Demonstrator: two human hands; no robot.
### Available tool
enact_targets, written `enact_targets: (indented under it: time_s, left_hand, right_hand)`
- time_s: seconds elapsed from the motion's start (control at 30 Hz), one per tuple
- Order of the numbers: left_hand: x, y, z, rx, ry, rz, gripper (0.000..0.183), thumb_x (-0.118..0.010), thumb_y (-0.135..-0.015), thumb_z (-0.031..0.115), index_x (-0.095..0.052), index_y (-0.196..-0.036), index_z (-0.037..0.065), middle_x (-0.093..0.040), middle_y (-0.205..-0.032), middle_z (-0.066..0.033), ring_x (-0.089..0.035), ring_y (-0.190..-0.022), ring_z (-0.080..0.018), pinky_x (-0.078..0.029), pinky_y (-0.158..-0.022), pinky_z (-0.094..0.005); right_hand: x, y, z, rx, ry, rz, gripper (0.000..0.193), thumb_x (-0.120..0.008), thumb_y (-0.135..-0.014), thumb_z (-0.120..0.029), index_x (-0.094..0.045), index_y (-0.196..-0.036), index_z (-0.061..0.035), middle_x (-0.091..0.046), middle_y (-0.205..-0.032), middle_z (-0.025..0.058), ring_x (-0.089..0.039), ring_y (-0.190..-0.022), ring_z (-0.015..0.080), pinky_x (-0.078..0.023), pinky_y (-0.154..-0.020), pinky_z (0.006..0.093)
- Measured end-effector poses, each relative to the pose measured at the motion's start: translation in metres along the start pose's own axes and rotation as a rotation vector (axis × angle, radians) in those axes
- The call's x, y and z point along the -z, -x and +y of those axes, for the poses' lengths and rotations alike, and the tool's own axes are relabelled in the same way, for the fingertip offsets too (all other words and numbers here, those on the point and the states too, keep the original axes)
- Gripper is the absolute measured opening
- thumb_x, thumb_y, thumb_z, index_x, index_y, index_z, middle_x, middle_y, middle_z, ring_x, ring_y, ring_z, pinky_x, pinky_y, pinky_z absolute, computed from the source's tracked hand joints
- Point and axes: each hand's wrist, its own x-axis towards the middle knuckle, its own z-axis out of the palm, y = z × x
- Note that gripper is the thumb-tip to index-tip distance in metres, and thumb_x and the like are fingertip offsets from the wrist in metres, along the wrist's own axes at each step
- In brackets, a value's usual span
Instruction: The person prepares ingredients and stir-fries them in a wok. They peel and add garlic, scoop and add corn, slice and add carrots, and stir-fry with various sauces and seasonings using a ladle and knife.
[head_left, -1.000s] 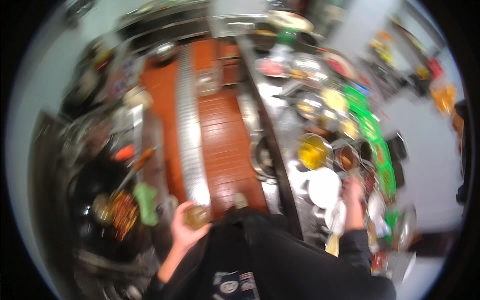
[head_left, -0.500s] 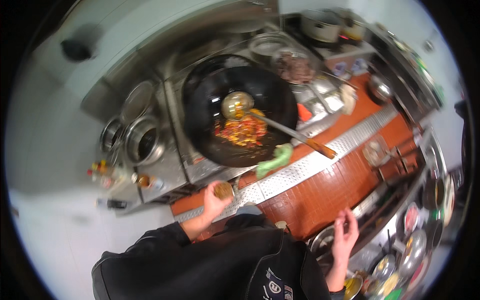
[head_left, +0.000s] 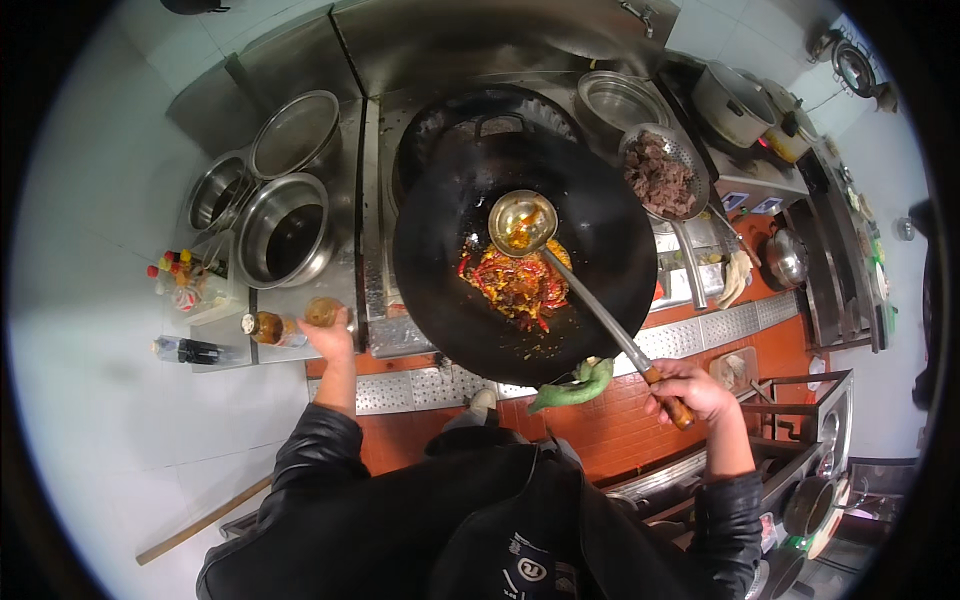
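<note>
My right hand [head_left: 690, 390] grips the wooden end of a long metal ladle [head_left: 522, 222]. Its bowl rests over the big black wok [head_left: 600, 230], above red and yellow stir-fried food [head_left: 515, 285]. The wok handle, wrapped in a green cloth [head_left: 578, 385], points toward me. My left hand [head_left: 328, 335] is stretched out to the steel counter on the left and holds a small glass jar of amber liquid [head_left: 322, 311], next to a capped bottle [head_left: 264, 327].
Steel bowls and pots [head_left: 285, 225] stand left of the stove. A perforated strainer of dark meat [head_left: 660, 180] sits right of the wok, near a lidded pot [head_left: 735, 105]. Small sauce bottles [head_left: 175, 275] stand at the far left. Red tile floor [head_left: 600, 430] lies below.
My view has swung from the prep counter to the stove. My right hand has taken hold of the ladle handle. My left hand carried the small jar out to the left counter.
</note>
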Motion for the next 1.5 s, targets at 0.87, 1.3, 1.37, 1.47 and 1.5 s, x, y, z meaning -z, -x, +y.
enact_targets:
  time_s: [0.87, 1.3, 1.37, 1.47, 1.5]
  left_hand:
    - [0.051, 0.356, 0.278, 1.199, 0.909, -0.744, 0.035, -0.047, -0.095, 0.022, -0.058, -0.119, -0.001, -0.068, -0.107, -0.012, -0.066, -0.09, -0.0231, -0.049, -0.074, -0.0329]
    - [-0.067, 0.203, 0.316, 1.051, 0.826, -0.75, 0.021, -0.05, -0.088, 0.017, -0.052, -0.1, -0.001, -0.066, -0.099, -0.0189, -0.072, -0.073, -0.0297, -0.053, -0.056, -0.0303]
    - [-0.101, 0.188, 0.315, 1.016, 0.822, -0.727, 0.022, -0.052, -0.087, 0.015, -0.051, -0.1, -0.003, -0.064, -0.098, -0.0215, -0.073, -0.076, -0.0344, -0.053, -0.05, -0.0308]
    - [-0.141, 0.17, 0.309, 1.042, 0.833, -0.709, 0.026, -0.054, -0.086, 0.015, -0.051, -0.103, -0.005, -0.061, -0.103, -0.0253, -0.072, -0.083, -0.039, -0.054, -0.049, -0.0323]
    - [-0.151, 0.165, 0.306, 1.057, 0.853, -0.699, 0.031, -0.055, -0.086, 0.015, -0.049, -0.109, -0.006, -0.056, -0.114, -0.0288, -0.072, -0.083, -0.0395, -0.055, -0.048, -0.0327]
  right_hand:
    - [0.064, -0.003, -0.106, 0.481, 1.158, 0.222, 0.056, -0.063, -0.09, -0.008, -0.044, -0.141, 0.0015, -0.06, -0.075, 0.013, -0.058, -0.07, 0.0186, -0.049, -0.073, 0.0303]
    - [0.019, 0.059, -0.23, 0.389, 1.425, 0.087, 0.055, -0.069, -0.085, -0.008, -0.051, -0.136, 0.0005, -0.067, -0.075, 0.0176, -0.065, -0.067, 0.027, -0.051, -0.068, 0.0337]
    - [0.019, 0.04, -0.246, 0.336, 1.482, 0.06, 0.054, -0.067, -0.085, -0.011, -0.052, -0.135, 0.0003, -0.068, -0.085, 0.0218, -0.068, -0.078, 0.0322, -0.052, -0.074, 0.0358]
    - [0.013, -0.042, -0.24, 0.455, 1.606, 0.2, 0.056, -0.066, -0.084, -0.017, -0.051, -0.136, -0.0011, -0.066, -0.095, 0.0251, -0.064, -0.089, 0.0357, -0.05, -0.082, 0.0414]
    - [0.01, -0.075, -0.239, 0.462, 1.638, 0.268, 0.058, -0.064, -0.086, -0.022, -0.049, -0.139, -0.0025, -0.065, -0.106, 0.0279, -0.063, -0.104, 0.0415, -0.049, -0.093, 0.0446]
